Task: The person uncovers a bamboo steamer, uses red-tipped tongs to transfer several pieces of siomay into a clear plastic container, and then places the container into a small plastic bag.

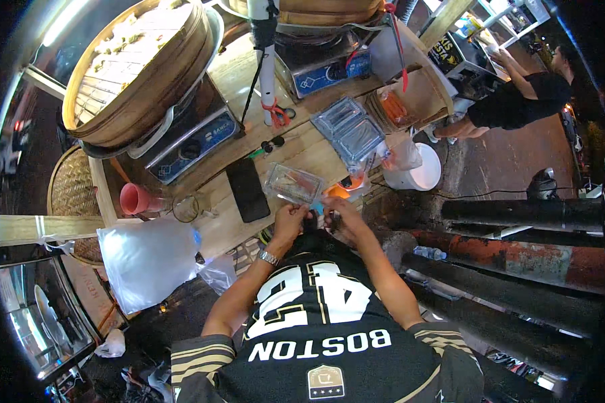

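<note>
My left hand (288, 224) is closed near the front edge of the wooden table. What its fingers hold, if anything, is too small to make out. Close beside it my right hand (343, 219) is also closed, its fingertips curled toward the left hand, and its contents are hidden too. Just beyond both hands lies a clear plastic food box (293, 184) with a little something inside that I cannot identify. A black phone (247, 190) rests to its left. Past the right hand sits an orange packet (343, 187).
A large bamboo steamer (148, 101) stands on a burner (198, 138) at the far left. Stacked clear containers (349, 131), red-handled scissors (279, 115) and a pink cup (140, 199) share the table (302, 156). White bags (148, 262) hang left. A white bucket (417, 169) and another person (517, 101) are right.
</note>
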Motion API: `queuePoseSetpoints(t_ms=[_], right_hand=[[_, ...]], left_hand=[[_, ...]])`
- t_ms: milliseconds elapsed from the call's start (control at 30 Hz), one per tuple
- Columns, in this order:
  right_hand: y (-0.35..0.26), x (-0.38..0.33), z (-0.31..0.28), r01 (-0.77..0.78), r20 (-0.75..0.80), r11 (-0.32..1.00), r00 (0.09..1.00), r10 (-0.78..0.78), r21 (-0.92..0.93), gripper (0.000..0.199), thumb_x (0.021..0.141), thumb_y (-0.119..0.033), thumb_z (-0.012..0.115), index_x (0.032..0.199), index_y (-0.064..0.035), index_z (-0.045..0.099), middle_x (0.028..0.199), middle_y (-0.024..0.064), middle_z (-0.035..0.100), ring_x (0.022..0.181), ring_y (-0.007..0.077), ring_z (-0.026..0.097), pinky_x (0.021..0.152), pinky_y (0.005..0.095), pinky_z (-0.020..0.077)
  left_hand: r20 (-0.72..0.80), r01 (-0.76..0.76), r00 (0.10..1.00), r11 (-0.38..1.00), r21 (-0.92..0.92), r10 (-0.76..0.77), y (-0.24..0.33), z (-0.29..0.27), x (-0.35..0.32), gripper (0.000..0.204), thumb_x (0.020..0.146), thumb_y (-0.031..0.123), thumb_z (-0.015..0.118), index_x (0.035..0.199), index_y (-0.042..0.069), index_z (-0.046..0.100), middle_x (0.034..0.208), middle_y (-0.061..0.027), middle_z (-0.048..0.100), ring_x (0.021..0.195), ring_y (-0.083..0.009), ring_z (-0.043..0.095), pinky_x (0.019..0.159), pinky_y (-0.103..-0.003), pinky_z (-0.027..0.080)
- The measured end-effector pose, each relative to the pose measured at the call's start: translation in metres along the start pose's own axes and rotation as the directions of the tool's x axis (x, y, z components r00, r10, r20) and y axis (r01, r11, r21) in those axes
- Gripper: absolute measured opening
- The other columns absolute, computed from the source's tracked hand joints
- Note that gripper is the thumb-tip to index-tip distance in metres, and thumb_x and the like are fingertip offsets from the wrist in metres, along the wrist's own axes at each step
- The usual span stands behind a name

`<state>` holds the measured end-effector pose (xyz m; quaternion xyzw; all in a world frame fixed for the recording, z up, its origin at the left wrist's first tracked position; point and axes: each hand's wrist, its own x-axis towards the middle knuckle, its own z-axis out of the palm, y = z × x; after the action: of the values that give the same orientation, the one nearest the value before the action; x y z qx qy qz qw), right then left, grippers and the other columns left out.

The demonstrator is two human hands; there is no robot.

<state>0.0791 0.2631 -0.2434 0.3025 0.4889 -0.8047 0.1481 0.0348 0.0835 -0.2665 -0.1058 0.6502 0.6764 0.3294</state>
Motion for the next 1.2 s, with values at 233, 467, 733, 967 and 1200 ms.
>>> queuePoseSetpoints(t_ms=[233, 467, 733, 967, 1200], right_hand=[[-0.011, -0.004, -0.036, -0.115, 0.038, 0.992, 0.992, 0.117, -0.045, 0.033, 0.097, -0.032, 0.063, 0.116, -0.0050, 0.060, 0.077, 0.0062, 0.062, 0.057, 0.0152, 0.056, 0.053, 0.0291, 0.0485], [-0.003, 0.003, -0.025, -0.105, 0.144, 0.978, 0.981, 0.132, -0.183, 0.034, 0.098, -0.034, 0.062, 0.114, -0.0050, 0.066, 0.087, 0.0040, 0.066, 0.071, 0.0123, 0.060, 0.062, 0.0264, 0.0512], [0.002, 0.021, -0.013, -0.132, 0.118, 0.978, 0.981, 0.152, -0.164, 0.034, 0.093, -0.028, 0.068, 0.106, 0.0031, 0.067, 0.087, 0.0096, 0.071, 0.064, 0.0128, 0.064, 0.058, 0.0249, 0.0549], [-0.011, 0.012, 0.016, -0.089, 0.033, 0.951, 0.994, 0.103, -0.297, 0.029, 0.095, -0.025, 0.066, 0.093, 0.0036, 0.067, 0.082, 0.0125, 0.072, 0.056, 0.0133, 0.063, 0.051, 0.0250, 0.0529], [-0.002, 0.011, 0.022, 0.025, 0.009, 0.918, 1.000, -0.023, -0.396, 0.020, 0.093, -0.021, 0.067, 0.087, -0.0034, 0.061, 0.066, 0.0044, 0.061, 0.049, 0.0118, 0.054, 0.042, 0.0240, 0.0416]], left_hand=[[0.011, 0.001, 1.000, 1.000, 0.012, -0.002, -0.002, -0.003, 0.001, 0.025, 0.094, 0.028, 0.066, 0.095, 0.003, 0.068, 0.078, -0.0016, 0.070, 0.050, -0.0050, 0.048, 0.044, -0.024, 0.036], [0.054, -0.008, 0.999, 0.999, 0.046, 0.006, -0.006, -0.006, 0.004, 0.025, 0.094, 0.028, 0.065, 0.096, 0.003, 0.069, 0.078, -0.0020, 0.071, 0.050, -0.0055, 0.048, 0.045, -0.023, 0.037], [-0.001, -0.001, 1.000, 0.983, 0.183, 0.002, 0.018, 0.000, -0.010, 0.023, 0.094, 0.026, 0.066, 0.094, 0.003, 0.067, 0.075, -0.0021, 0.070, 0.049, -0.0055, 0.050, 0.043, -0.022, 0.037], [-0.055, -0.054, 0.997, 0.991, 0.122, 0.061, -0.009, -0.002, 0.003, 0.025, 0.093, 0.026, 0.067, 0.092, 0.000, 0.070, 0.079, -0.0059, 0.071, 0.060, -0.0112, 0.058, 0.055, -0.027, 0.045], [-0.028, -0.009, 1.000, 0.993, 0.115, 0.012, 0.001, -0.002, 0.001, 0.025, 0.092, 0.025, 0.068, 0.093, 0.001, 0.071, 0.079, -0.0033, 0.072, 0.057, -0.0072, 0.054, 0.051, -0.024, 0.041]])
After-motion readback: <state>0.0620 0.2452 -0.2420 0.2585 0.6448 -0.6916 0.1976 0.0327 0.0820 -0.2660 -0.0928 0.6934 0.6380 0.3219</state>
